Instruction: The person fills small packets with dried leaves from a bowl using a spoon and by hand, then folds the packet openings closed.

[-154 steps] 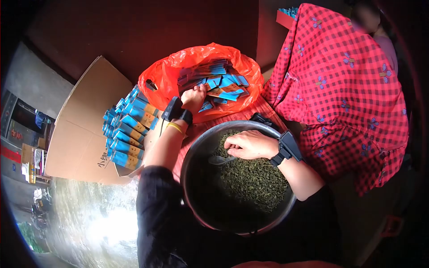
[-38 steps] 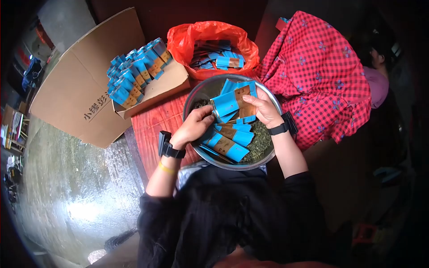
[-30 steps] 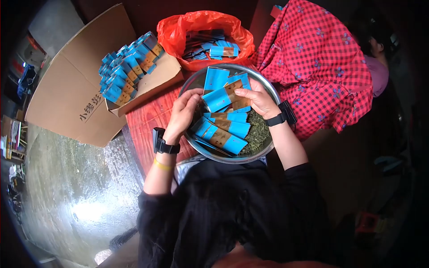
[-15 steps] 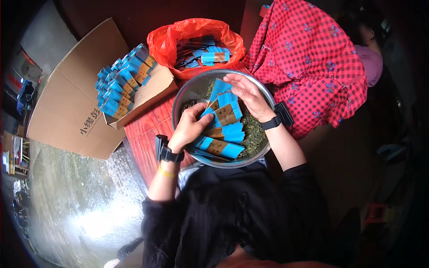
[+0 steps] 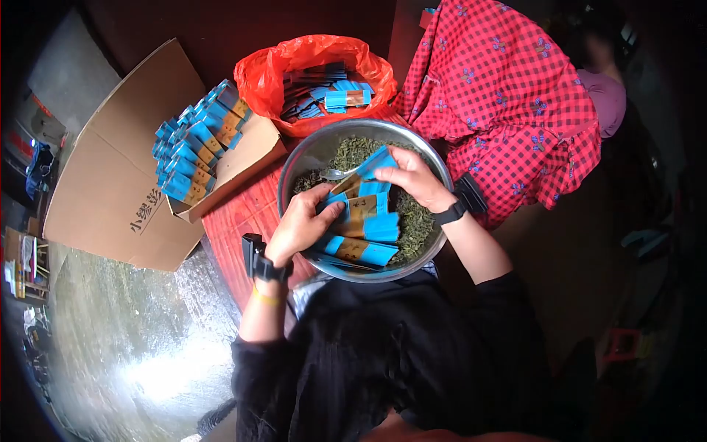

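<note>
A wide metal bowl [image 5: 315, 147] holds dry, dark green leaves [image 5: 416, 221], probably tea, and several flat blue packets [image 5: 368, 249] with brown bands. My right hand [image 5: 421, 180] pinches the upper end of one blue packet [image 5: 377, 162] between thumb and fingers, over the bowl. At the bowl's left side, my left hand [image 5: 298, 227] has its thumb and fingers closed on the lower packets; exactly which ones cannot be made out. A metal spoon [image 5: 333, 174] rests on the leaves, partly hidden behind the packets.
Left of the bowl, a cardboard box [image 5: 247, 166] contains rows of blue packets [image 5: 195, 147]. Behind it, a red plastic bag [image 5: 258, 77] holds more packets. Both stand on a red surface [image 5: 247, 221]. A red checked cloth [image 5: 501, 110] lies to the right, near another person [image 5: 604, 103].
My right hand has gone from open fingers beside the packets to a pinch on the top packet, tilting it up. The spoon now shows. My left hand has shifted slightly down.
</note>
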Demonstrator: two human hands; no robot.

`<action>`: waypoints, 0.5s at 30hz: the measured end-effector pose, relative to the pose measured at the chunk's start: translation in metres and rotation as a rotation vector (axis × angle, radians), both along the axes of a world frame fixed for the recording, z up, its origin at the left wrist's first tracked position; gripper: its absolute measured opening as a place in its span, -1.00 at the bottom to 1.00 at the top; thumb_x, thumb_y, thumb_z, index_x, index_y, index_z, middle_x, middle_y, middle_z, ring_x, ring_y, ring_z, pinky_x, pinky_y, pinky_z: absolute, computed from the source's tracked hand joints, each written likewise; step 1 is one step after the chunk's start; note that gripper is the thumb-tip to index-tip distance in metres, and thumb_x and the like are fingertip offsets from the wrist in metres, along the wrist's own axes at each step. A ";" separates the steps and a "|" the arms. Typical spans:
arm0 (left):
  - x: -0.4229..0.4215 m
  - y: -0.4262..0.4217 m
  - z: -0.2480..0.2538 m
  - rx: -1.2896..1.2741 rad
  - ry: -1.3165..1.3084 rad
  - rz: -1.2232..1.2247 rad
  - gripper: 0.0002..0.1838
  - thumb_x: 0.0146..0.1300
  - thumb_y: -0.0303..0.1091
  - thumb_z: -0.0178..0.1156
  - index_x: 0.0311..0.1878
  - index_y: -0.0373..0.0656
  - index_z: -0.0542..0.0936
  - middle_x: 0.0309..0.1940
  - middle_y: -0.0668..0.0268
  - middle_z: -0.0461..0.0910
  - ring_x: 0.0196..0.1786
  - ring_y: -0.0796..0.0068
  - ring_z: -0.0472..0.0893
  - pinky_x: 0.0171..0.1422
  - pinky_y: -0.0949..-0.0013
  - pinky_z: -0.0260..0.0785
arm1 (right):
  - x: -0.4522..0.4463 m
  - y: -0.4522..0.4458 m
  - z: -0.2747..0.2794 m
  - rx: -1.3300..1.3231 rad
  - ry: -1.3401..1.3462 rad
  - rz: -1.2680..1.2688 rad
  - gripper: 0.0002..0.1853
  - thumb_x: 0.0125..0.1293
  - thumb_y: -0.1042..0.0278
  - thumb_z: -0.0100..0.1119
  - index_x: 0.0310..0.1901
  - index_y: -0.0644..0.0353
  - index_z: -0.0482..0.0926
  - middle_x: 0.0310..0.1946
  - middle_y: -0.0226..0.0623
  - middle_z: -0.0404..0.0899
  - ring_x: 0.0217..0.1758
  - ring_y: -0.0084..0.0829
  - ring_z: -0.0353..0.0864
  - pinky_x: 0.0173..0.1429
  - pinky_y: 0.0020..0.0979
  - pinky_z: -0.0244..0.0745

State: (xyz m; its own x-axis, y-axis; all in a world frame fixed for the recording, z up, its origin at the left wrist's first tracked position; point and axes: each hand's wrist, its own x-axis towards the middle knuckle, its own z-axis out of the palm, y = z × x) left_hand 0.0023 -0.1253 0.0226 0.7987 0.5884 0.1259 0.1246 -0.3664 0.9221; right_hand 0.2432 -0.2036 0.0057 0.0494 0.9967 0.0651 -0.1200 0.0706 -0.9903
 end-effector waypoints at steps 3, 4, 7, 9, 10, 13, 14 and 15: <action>-0.001 -0.001 -0.009 -0.056 0.097 -0.086 -0.74 0.37 -0.35 0.18 0.00 -0.34 0.56 -0.28 0.33 0.60 -0.19 0.65 0.50 -0.06 0.46 0.40 | -0.002 -0.008 -0.004 0.064 -0.120 -0.059 -0.62 0.29 0.38 0.19 0.13 0.26 0.48 0.06 -0.30 0.55 0.13 -0.52 0.49 0.20 -0.42 0.40; 0.001 -0.001 -0.013 -0.056 0.088 -0.128 -0.72 0.37 -0.32 0.19 0.01 -0.33 0.56 -0.29 0.31 0.60 -0.21 0.65 0.50 -0.07 0.45 0.41 | -0.006 -0.010 0.001 0.197 -0.147 -0.152 -0.63 0.27 0.34 0.21 0.09 0.24 0.51 0.09 -0.27 0.54 0.16 -0.45 0.49 0.22 -0.37 0.40; 0.003 -0.002 -0.017 -0.057 0.066 -0.198 -0.66 0.37 -0.25 0.20 0.04 -0.32 0.56 -0.33 0.29 0.62 -0.25 0.64 0.50 -0.12 0.42 0.43 | -0.016 -0.020 0.026 0.501 -0.922 -0.126 -0.61 0.21 0.30 0.25 0.07 0.18 0.54 0.13 -0.21 0.50 0.22 -0.29 0.46 0.27 -0.26 0.37; 0.002 -0.001 -0.008 0.105 0.187 -0.186 -0.65 0.39 -0.23 0.19 0.05 -0.33 0.56 -0.36 0.32 0.62 -0.27 0.62 0.51 -0.14 0.41 0.43 | -0.017 -0.025 0.027 0.449 -1.158 -0.027 -0.73 0.17 0.27 0.24 -0.09 0.13 0.60 -0.03 -0.26 0.59 0.13 -0.20 0.52 0.20 -0.17 0.38; 0.001 0.002 -0.007 0.114 0.185 -0.183 -0.65 0.39 -0.23 0.19 0.05 -0.33 0.56 -0.36 0.32 0.62 -0.27 0.62 0.51 -0.14 0.41 0.43 | -0.015 -0.028 0.024 0.376 -1.135 -0.011 -0.76 0.18 0.28 0.23 -0.13 0.14 0.60 -0.11 -0.25 0.61 0.04 -0.19 0.55 0.14 -0.18 0.42; -0.008 0.005 -0.009 0.125 0.190 -0.167 -0.62 0.39 -0.19 0.19 0.08 -0.32 0.55 -0.36 0.33 0.62 -0.28 0.62 0.51 -0.15 0.41 0.43 | -0.007 -0.033 0.011 0.258 -0.928 -0.033 -0.81 0.26 0.32 0.20 -0.18 0.24 0.58 -0.30 -0.15 0.64 -0.22 -0.12 0.64 -0.13 -0.22 0.52; -0.010 0.007 -0.005 0.041 0.233 -0.180 -0.60 0.38 -0.17 0.19 0.09 -0.31 0.55 -0.33 0.32 0.62 -0.26 0.61 0.51 -0.14 0.41 0.43 | -0.007 -0.034 0.009 0.270 -0.854 -0.091 -0.82 0.28 0.35 0.21 -0.17 0.27 0.58 -0.31 -0.17 0.63 -0.23 -0.21 0.65 -0.13 -0.27 0.51; -0.012 0.011 -0.002 -0.042 0.274 -0.193 -0.59 0.38 -0.16 0.20 0.10 -0.30 0.55 -0.30 0.31 0.62 -0.23 0.61 0.51 -0.13 0.42 0.43 | -0.008 -0.034 0.009 0.281 -0.782 -0.149 -0.82 0.31 0.37 0.22 -0.15 0.29 0.59 -0.33 -0.19 0.63 -0.24 -0.30 0.65 -0.12 -0.31 0.51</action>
State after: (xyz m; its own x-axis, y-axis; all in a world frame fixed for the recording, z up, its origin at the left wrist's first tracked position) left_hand -0.0097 -0.1147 0.0204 0.8965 0.4233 -0.1304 0.3023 -0.3695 0.8787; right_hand 0.2356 -0.2379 0.0149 0.0172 0.9249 0.3799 0.6228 0.2874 -0.7277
